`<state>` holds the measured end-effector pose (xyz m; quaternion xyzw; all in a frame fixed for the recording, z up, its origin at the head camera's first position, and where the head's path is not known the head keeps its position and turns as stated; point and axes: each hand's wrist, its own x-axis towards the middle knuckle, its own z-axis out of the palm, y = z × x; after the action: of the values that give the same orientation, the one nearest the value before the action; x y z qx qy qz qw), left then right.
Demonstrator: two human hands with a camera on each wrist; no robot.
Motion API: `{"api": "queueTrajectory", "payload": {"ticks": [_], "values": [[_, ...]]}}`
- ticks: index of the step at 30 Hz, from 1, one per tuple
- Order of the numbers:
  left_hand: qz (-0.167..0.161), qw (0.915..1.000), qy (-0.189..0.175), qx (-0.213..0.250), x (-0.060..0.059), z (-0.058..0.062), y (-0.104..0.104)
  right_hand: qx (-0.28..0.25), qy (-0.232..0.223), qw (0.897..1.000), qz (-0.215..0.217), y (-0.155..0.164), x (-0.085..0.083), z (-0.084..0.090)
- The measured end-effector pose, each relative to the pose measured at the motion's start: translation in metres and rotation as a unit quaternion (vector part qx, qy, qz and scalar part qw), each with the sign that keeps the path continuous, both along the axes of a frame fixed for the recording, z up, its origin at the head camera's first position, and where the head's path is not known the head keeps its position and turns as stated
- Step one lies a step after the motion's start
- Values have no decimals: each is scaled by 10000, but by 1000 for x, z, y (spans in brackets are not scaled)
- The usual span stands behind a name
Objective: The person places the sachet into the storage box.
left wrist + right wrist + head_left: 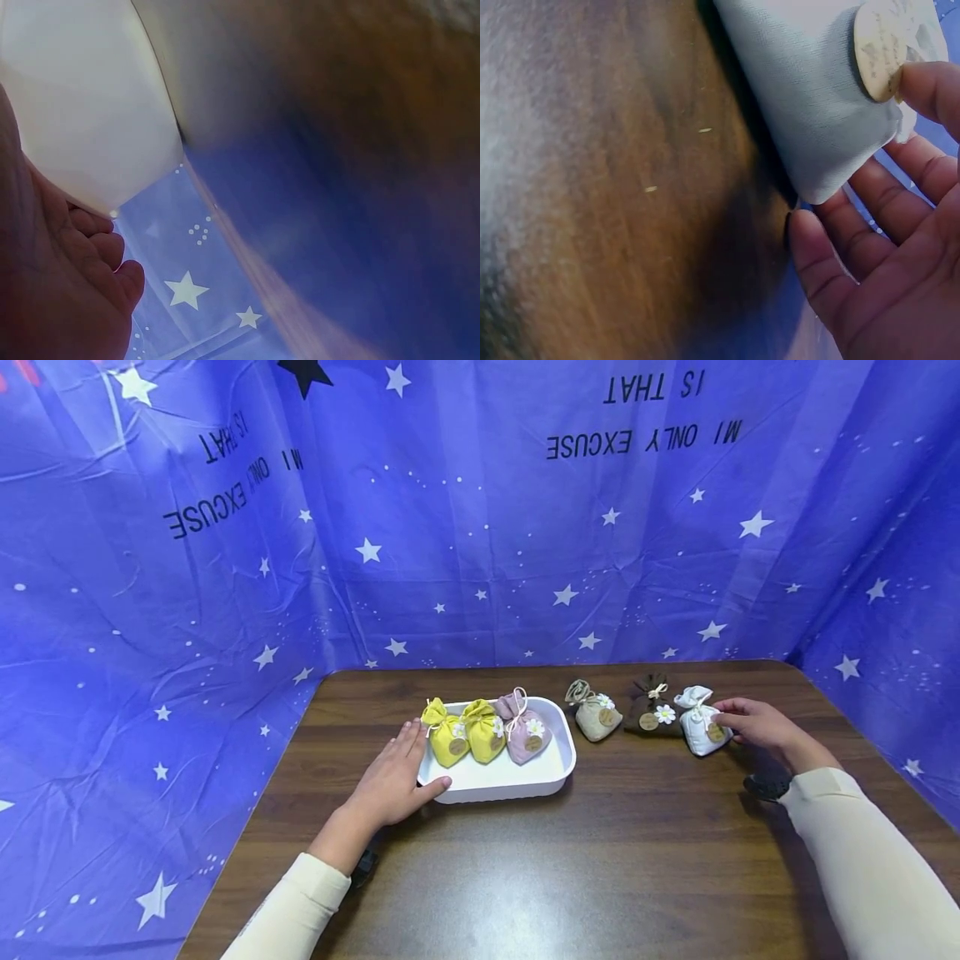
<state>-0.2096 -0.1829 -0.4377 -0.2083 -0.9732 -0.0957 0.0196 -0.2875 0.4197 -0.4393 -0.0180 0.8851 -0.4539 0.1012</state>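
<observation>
A white tray (551, 772) sits mid-table and holds two yellow sachets (467, 733) and a pink sachet (525, 727). My left hand (405, 764) lies flat against the tray's left end, fingers straight, thumb along the front wall; the left wrist view shows the tray wall (82, 97) against those fingers (97, 255). To the right of the tray stand a beige sachet (596, 714), a brown sachet (651, 710) and a white sachet (701, 727). My right hand (742, 718) reaches the white sachet (802, 90): the thumb touches its round wooden tag (881, 45), and the fingers (855, 247) lie spread beside it.
The brown wooden table (570, 877) has its right edge near my right forearm. A blue star-printed cloth (480, 543) hangs close behind and on both sides. A dark wrist strap (765, 787) rests by my right wrist.
</observation>
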Motion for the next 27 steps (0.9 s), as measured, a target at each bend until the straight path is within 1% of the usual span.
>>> {"api": "queueTrajectory", "payload": {"ticks": [9, 14, 21, 27], "values": [[-5, 10000, 42, 37, 0, -1, -1, 120, 245, 9996, -30, -3, 2, -3], [18, 10000, 6, 17, 1, -1, -1, 155, 411, 9990, -58, -3, 3, -6], [11, 10000, 33, 18, 1, 0, -2, -90, 728, 9972, -162, -9, 5, -8], [20, 10000, -18, -15, 1, 1, -1, -142, 1035, 9937, -394, -13, 8, -10]]}}
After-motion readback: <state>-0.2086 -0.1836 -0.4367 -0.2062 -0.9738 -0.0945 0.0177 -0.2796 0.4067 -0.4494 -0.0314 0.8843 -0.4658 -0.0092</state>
